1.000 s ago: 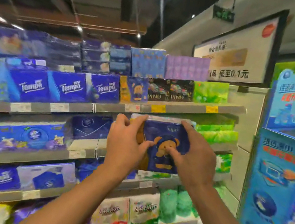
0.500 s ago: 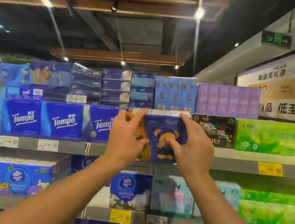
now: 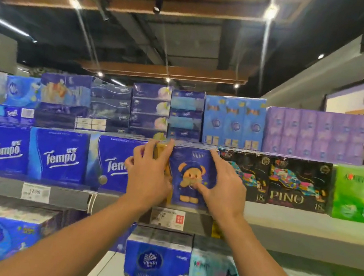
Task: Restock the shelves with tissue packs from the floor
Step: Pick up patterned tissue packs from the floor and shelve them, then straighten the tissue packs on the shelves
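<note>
While both hands press flat on its front, the bear-printed tissue pack (image 3: 190, 177) stands on the upper shelf (image 3: 283, 218), in the slot between the Tempo pack (image 3: 111, 164) and the black PINO packs (image 3: 272, 179). The left hand (image 3: 149, 175) lies spread over the pack's yellow left edge, fingertips hooked at its top. The right hand (image 3: 225, 188) rests on the pack's right side, fingers straight, one on the bear. Neither pinches.

The step in hand looks like seating the pack; next it likely needs a push back until its face lines up with the Tempo pack, then release.

Left of the bear pack, three blue packs read "Tempo". Right of it, "PINO" and "18". Below it a price tag (image 3: 167, 217) is unreadable; further left another tag (image 3: 35, 192) reads "12.90". Under the bear pack's shelf, a blue pack (image 3: 155, 263) seems to say "Vinda".
</note>
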A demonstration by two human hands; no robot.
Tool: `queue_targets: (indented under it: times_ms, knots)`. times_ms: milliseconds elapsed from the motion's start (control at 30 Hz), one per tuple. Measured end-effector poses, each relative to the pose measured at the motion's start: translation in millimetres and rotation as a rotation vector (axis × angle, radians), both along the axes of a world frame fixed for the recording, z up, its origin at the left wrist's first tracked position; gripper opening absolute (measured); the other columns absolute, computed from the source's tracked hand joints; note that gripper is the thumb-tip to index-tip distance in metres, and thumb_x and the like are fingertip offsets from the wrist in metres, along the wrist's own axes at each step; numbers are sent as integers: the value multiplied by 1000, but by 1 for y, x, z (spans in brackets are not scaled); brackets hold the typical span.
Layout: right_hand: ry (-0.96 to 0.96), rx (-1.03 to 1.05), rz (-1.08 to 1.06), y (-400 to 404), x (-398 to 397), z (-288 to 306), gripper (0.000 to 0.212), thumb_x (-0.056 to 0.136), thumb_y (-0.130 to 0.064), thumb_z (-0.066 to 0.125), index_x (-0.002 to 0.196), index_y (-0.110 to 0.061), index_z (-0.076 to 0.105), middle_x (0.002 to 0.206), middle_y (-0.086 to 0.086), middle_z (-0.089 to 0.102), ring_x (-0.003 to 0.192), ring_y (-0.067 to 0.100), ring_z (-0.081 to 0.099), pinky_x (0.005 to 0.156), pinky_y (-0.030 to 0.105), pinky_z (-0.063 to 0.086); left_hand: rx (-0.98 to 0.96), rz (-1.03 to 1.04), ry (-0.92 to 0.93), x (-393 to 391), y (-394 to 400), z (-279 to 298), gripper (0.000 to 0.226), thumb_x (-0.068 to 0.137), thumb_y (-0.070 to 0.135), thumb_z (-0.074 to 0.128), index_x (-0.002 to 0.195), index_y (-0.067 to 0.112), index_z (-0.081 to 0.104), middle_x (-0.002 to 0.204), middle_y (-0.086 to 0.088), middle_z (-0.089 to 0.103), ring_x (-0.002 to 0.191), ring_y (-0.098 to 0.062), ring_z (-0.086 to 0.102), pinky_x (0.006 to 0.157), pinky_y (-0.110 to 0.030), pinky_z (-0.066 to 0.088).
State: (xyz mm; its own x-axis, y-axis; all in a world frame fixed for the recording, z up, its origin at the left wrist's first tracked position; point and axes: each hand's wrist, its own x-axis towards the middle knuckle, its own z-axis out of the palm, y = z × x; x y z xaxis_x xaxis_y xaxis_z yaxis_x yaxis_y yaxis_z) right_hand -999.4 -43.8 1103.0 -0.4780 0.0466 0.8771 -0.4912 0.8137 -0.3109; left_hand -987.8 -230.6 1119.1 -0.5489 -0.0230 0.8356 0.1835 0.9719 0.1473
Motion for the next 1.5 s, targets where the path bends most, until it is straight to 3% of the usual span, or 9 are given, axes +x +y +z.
queue_targets:
  times_ms: [433, 667, 767, 833, 933, 1067, 1200, 1333, 1500]
  knots:
    - [-5, 36, -15, -4, -4, -24, 102, 72, -51, 79, 153, -38, 17, 153, -7, 38, 122, 15, 57, 74, 32, 51, 59, -281, 179, -30, -6, -49, 84, 88, 30, 61, 156, 18, 13, 163, -9, -5, 151, -21, -4, 118, -60, 1]
    - [-77, 71, -12, -7, 10, -20, 105, 71, -53, 79, 153, -37, 15, 144, -6, 51, 116, 19, 59, 79, 32, 48, 91, -357, 233, -28, -9, -54, 76, 91, 22, 61, 154, 8, 21, 163, -8, 12, 150, -26, 8, 117, -61, 7]
    - [-153, 79, 71, -4, 22, -19, 105, 72, -45, 82, 154, -30, 19, 151, -2, 42, 134, 19, 45, 101, 37, 46, 143, -409, 234, -24, -12, -52, 76, 87, 21, 66, 152, 10, 28, 161, -7, 19, 149, -26, 13, 116, -61, 12]
    - [-144, 103, 16, 1, 39, -25, 96, 74, -41, 80, 152, -28, 26, 155, -1, 35, 141, 17, 36, 107, 41, 41, 171, -481, 268, -14, -7, -51, 69, 82, 19, 68, 145, 10, 41, 157, -9, 30, 146, -27, 22, 114, -61, 19]
    - [-86, -25, -116, 10, 83, -46, 82, 74, -30, 81, 146, -21, 41, 143, 1, 51, 129, 18, 50, 106, 32, 39, 168, -698, 338, 13, 15, -62, 53, 76, 14, 70, 128, 10, 60, 135, -11, 51, 127, -30, 44, 105, -53, 35]
    - [-137, -151, -333, 20, 164, -90, 78, 72, -28, 82, 141, -17, 47, 130, 4, 61, 116, 22, 59, 97, 34, 46, 194, -1099, 94, 66, 54, -103, 53, 76, 12, 68, 128, 16, 58, 115, -5, 60, 103, -25, 59, 92, -42, 48]
    - [-256, -190, -595, 31, 267, -140, 75, 71, -29, 81, 139, -17, 50, 125, 6, 63, 111, 23, 59, 90, 23, 38, 180, -1268, -244, 118, 103, -159, 57, 76, 21, 70, 131, 19, 55, 111, -3, 64, 92, -21, 63, 86, -38, 52]
    - [-414, -293, -869, 39, 404, -195, 76, 72, -33, 81, 140, -18, 49, 127, 6, 63, 113, 23, 58, 94, 27, 38, -19, -1377, -600, 210, 159, -212, 70, 78, 41, 76, 140, 24, 48, 117, -3, 65, 100, -23, 63, 88, -36, 50]
    - [-472, -518, -1203, 23, 606, -260, 75, 69, -36, 81, 136, -18, 53, 127, 4, 63, 113, 23, 60, 97, 31, 41, -239, -1660, -799, 384, 201, -271, 66, 73, 47, 77, 132, 26, 55, 115, -5, 67, 99, -26, 65, 89, -42, 51]
